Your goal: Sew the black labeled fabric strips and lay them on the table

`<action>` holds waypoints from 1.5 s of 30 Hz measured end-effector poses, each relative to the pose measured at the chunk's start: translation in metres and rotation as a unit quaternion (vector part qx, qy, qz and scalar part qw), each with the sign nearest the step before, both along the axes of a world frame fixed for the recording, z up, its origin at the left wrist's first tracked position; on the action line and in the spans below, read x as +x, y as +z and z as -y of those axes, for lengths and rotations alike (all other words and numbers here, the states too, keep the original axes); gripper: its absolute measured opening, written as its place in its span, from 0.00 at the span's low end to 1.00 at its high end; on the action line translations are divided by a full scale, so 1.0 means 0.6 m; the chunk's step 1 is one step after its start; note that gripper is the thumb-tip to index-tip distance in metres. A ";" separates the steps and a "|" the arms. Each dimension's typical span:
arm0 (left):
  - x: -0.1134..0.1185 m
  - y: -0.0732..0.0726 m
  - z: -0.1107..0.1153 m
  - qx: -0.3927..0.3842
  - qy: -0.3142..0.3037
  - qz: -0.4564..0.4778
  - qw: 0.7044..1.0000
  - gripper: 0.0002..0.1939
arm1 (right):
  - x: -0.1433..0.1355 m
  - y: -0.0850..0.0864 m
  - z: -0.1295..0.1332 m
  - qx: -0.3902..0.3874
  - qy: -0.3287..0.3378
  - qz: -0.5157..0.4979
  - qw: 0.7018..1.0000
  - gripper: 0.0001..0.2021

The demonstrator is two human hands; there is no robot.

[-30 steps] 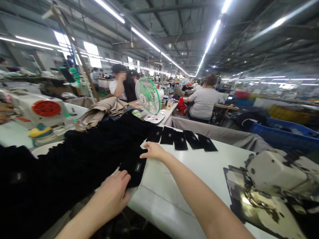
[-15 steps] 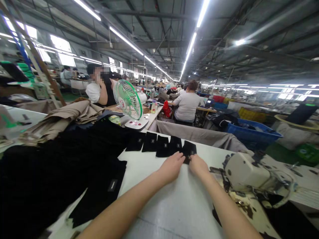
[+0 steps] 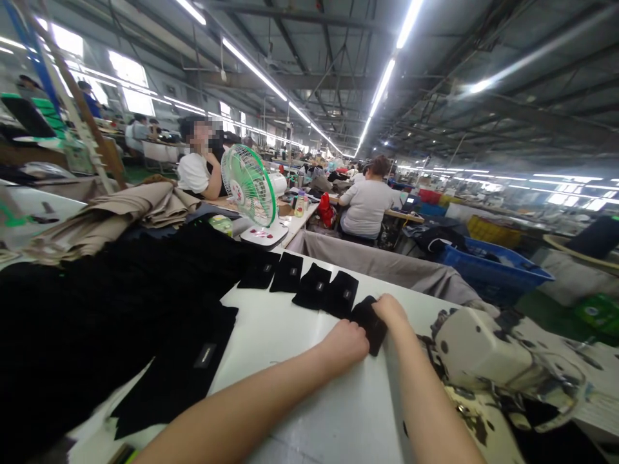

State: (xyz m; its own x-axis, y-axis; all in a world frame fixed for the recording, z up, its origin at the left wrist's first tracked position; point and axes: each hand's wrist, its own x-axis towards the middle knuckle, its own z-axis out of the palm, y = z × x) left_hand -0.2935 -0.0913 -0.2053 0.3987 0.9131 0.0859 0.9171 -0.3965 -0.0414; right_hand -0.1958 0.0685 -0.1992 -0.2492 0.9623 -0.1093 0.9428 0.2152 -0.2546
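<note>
A small black fabric piece (image 3: 371, 325) is raised slightly off the white table (image 3: 290, 335). My left hand (image 3: 347, 345) is closed on its lower left edge, fingers curled. At its upper right edge, my right hand (image 3: 389, 312) pinches the cloth. To the left lies a row of similar black pieces, each with a small label; the nearest labelled piece (image 3: 342, 293) is just beside the held one. A large heap of black cloth (image 3: 120, 309) covers the table's left side, and a bigger black piece with a label (image 3: 206, 356) hangs at its near edge.
A cream sewing machine (image 3: 488, 341) stands at the right. Beyond the table are a green-and-white fan (image 3: 249, 187), a grey cloth trough (image 3: 377, 258) and a blue crate (image 3: 498, 264). Folded beige fabric (image 3: 126, 212) lies at the back left. Co-workers sit farther off.
Both hands have taken hold of the rightmost black piece and pulled it nearer, away from the row. Its label no longer shows. My left hand has curled and moved slightly right.
</note>
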 end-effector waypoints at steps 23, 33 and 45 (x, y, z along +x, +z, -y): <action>-0.091 0.064 -0.023 -0.026 0.202 -0.026 0.979 0.13 | -0.203 0.050 -0.098 -0.006 0.212 -0.026 0.977 0.17; -0.155 0.060 0.018 -0.069 0.245 -0.039 0.966 0.10 | -0.299 0.045 -0.049 -0.062 0.276 -0.006 0.959 0.16; -0.280 0.047 0.025 -0.045 0.292 -0.049 0.954 0.10 | -0.437 0.039 -0.011 -0.096 0.302 -0.014 0.948 0.17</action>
State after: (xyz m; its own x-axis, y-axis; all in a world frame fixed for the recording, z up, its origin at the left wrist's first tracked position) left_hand -0.4614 -0.1063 -0.1773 -0.1792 0.9837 -0.0147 0.9761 0.1759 -0.1275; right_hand -0.4582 0.0751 -0.1760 -0.7545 0.6052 -0.2537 0.6540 0.6612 -0.3676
